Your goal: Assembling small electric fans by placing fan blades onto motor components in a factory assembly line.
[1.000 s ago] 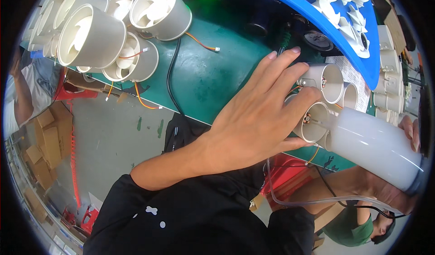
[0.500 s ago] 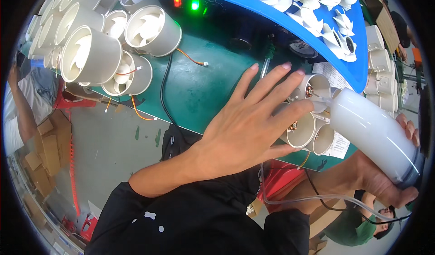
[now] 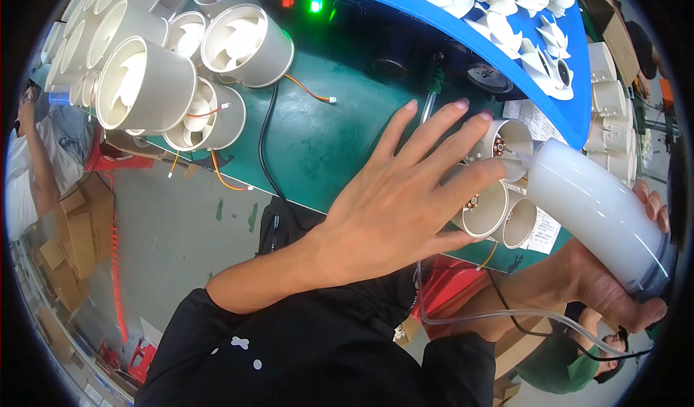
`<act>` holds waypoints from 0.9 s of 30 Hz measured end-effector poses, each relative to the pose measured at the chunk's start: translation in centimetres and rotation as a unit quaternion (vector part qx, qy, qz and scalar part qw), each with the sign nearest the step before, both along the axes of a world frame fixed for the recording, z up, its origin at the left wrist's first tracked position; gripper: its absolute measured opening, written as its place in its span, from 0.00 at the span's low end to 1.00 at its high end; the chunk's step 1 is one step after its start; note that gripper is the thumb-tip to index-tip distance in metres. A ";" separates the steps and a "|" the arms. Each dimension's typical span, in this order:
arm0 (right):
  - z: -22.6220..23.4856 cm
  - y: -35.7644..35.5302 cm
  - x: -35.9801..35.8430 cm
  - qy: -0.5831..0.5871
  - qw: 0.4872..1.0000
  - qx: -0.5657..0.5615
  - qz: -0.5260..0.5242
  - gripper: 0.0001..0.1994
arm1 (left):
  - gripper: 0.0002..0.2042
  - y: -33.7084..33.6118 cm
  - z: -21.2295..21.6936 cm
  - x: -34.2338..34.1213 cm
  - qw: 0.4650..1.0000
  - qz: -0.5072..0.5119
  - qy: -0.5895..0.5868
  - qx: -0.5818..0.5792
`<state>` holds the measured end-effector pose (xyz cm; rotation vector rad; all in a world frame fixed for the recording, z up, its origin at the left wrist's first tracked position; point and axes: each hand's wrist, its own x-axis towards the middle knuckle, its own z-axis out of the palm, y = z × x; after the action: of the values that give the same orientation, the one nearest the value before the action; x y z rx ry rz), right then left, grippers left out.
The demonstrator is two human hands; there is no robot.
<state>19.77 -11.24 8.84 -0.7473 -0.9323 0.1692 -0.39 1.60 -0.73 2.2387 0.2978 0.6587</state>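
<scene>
My left hand [image 3: 408,197] lies spread over a group of white cylindrical fan housings, its fingers stretched and apart. Thumb and index finger rest against the near housing [image 3: 486,212], which shows a copper-wound motor core inside. Beyond it stands a second housing [image 3: 515,136] with a similar core. In my right hand [image 3: 614,284] is a large translucent dispensing syringe [image 3: 589,190] filled with white material, tilted so its nozzle end points into the second housing. The nozzle's very tip is hard to make out. A third housing [image 3: 519,223] sits at the right of the near one.
A blue tray [image 3: 463,35] of white fan impellers stands at the back, above a dark box with lit indicators and a gauge [image 3: 489,78]. Assembled fans [image 3: 148,82] crowd the left of the green table [image 3: 318,139]. A clear hose [image 3: 506,314] crosses my right forearm. Other people are nearby.
The table and its things have shifted slightly right in the view. Both hands keep nearly the same pose, the syringe staying at the second housing.
</scene>
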 end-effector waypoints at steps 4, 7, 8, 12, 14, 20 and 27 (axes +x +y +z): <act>-0.1 1.8 -1.1 -0.031 0.933 -0.112 -0.339 0.50 | 0.34 -0.1 0.0 0.1 1.000 0.002 0.000 0.001; 0.0 1.7 -1.0 -0.039 0.929 -0.121 -0.349 0.51 | 0.34 0.0 -0.1 0.0 1.000 0.003 -0.002 0.001; 0.0 1.4 -0.8 -0.040 0.932 -0.124 -0.339 0.52 | 0.34 0.0 -0.1 0.0 1.000 0.003 -0.002 0.001; 0.0 1.4 -1.4 -0.072 0.917 -0.156 -0.359 0.53 | 0.34 0.0 -0.1 0.0 1.000 0.002 -0.006 -0.001; 0.0 1.2 -1.2 -0.076 0.919 -0.154 -0.356 0.53 | 0.34 0.0 -0.1 0.0 1.000 0.003 -0.007 -0.001; 0.1 0.9 -0.7 -0.088 0.916 -0.153 -0.359 0.54 | 0.34 0.0 -0.1 0.1 1.000 0.004 -0.013 0.000; 0.2 0.5 -0.4 -0.066 0.922 -0.147 -0.353 0.53 | 0.35 0.0 -0.1 0.0 1.000 0.006 -0.013 -0.001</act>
<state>19.33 -10.70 9.02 -1.3442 -0.7163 -0.3912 -0.42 1.57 -0.85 2.2254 0.2982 0.6931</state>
